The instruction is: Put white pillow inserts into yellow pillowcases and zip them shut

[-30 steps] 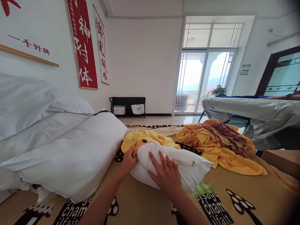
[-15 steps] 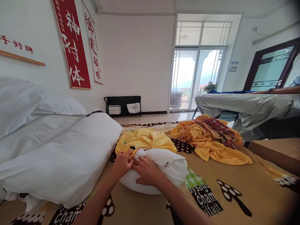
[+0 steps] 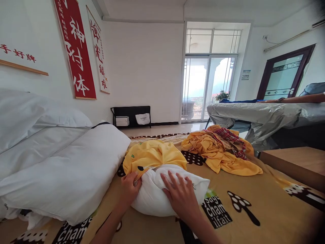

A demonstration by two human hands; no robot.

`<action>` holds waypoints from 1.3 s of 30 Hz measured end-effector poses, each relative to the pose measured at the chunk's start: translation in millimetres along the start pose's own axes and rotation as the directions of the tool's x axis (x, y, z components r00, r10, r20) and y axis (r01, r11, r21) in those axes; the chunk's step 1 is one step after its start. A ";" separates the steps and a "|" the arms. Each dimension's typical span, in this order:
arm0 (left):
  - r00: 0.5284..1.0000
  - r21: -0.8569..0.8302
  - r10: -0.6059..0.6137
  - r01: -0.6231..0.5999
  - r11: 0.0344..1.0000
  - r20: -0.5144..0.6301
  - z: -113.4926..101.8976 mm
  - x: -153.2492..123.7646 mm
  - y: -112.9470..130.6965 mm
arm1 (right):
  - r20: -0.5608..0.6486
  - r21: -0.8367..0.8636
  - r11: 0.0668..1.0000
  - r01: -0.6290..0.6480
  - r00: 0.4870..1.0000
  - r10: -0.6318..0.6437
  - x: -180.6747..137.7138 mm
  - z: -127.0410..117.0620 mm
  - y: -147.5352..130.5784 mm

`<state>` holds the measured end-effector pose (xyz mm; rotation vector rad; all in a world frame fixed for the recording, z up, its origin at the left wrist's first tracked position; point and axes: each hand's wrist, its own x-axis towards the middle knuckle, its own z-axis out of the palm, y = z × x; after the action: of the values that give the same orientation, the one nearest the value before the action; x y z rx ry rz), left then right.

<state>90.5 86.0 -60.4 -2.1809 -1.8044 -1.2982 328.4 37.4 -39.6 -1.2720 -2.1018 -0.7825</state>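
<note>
Your left hand (image 3: 129, 188) is pinched shut on the edge of the yellow pillowcase (image 3: 152, 156), right at the left end of the white pillow (image 3: 167, 193). Your right hand (image 3: 181, 196) lies flat on top of the pillow, fingers spread, pressing, not gripping.

The pillow sits on the bed just in front of you. Its long axis runs left to right across the view. The left end is tucked at the pillowcase opening and the right corner points right, out over the lettering on the blanket. The rest of the pillowcase is bunched behind the pillow, touching it.

The surface is a tan mushroom-print blanket (image 3: 266, 210). A white duvet (image 3: 63, 169) is piled on your left, and a yellow clothes heap (image 3: 220, 152) lies farther back on the right, apart from the pillow. A wooden table (image 3: 291, 162) stands at the right edge.

Around the room there are red banners (image 3: 74, 51) on the left wall, a black bench (image 3: 130, 115) against the far wall and a glass door (image 3: 205, 88) beside it. Another person's arm (image 3: 294, 99) rests over a silver cover (image 3: 259, 117).
</note>
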 end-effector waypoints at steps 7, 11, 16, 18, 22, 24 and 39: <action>0.994 0.114 0.089 -0.095 0.989 0.062 -22.7 33.6 29.4 | 0.416 0.484 0.874 0.035 0.870 -0.265 65.6 10.0 18.6; 0.988 0.164 0.108 -0.124 0.979 0.107 -12.4 37.9 54.6 | 0.498 0.513 0.854 -0.083 0.840 -0.217 86.6 38.3 20.2; 0.993 0.291 0.028 -0.060 0.955 0.114 14.7 38.4 62.8 | 0.435 0.543 0.825 -0.154 0.893 -0.119 75.8 40.6 30.5; 0.993 0.317 -0.009 -0.030 0.948 0.118 20.1 40.9 56.7 | 0.275 0.523 0.845 -0.113 0.960 -0.042 52.1 31.1 34.9; 0.991 0.344 -0.032 -0.016 0.939 0.133 19.8 42.9 48.7 | -0.282 0.257 0.948 -0.188 0.924 0.260 -20.6 26.3 33.4; 0.991 0.367 -0.022 -0.028 0.930 0.133 16.9 40.6 52.0 | -0.379 0.228 0.864 -0.450 0.776 0.504 -51.9 35.5 26.1; 0.896 0.282 0.269 -0.376 0.883 0.352 46.1 100.1 100.1 | 0.330 0.333 0.853 -0.401 0.897 0.293 14.5 50.7 50.7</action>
<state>197.1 156.4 16.0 -2.4295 -1.4986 -0.5531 360.5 101.7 -53.7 -1.5282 -1.9994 -0.0174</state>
